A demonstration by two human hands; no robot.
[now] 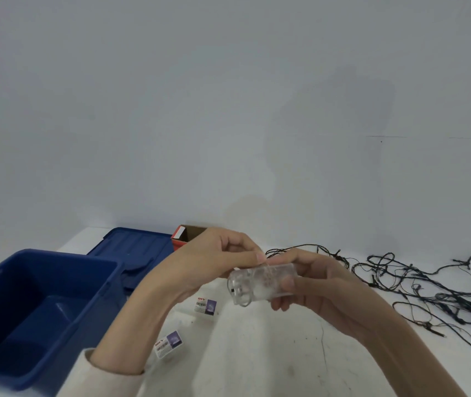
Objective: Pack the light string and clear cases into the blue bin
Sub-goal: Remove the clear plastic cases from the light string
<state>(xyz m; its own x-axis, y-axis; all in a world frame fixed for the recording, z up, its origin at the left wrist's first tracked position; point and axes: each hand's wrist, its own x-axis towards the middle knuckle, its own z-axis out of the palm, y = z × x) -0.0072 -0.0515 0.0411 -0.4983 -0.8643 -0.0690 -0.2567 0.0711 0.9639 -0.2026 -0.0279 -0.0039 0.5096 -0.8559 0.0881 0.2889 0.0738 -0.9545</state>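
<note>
Bin [28,282]: near left on tabletop [271,353]. Lid [137,247]: flat, just behind the bin, far left. Cardboard box [184,237]: far edge, at the lid's right corner, partly hidden behind left hand [214,259]. Clear case [260,285]: above tabletop centre, between left hand and right hand [314,285], lying sideways. Two small packets on tabletop under the hands: one [207,306] farther, one [170,342] nearer and further left. Light string [429,285]: loose on tabletop, right side, reaching far behind the hands

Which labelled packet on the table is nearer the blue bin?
The front packet, closest to the camera; the rear packet lies farther right of the blue bin.
</note>
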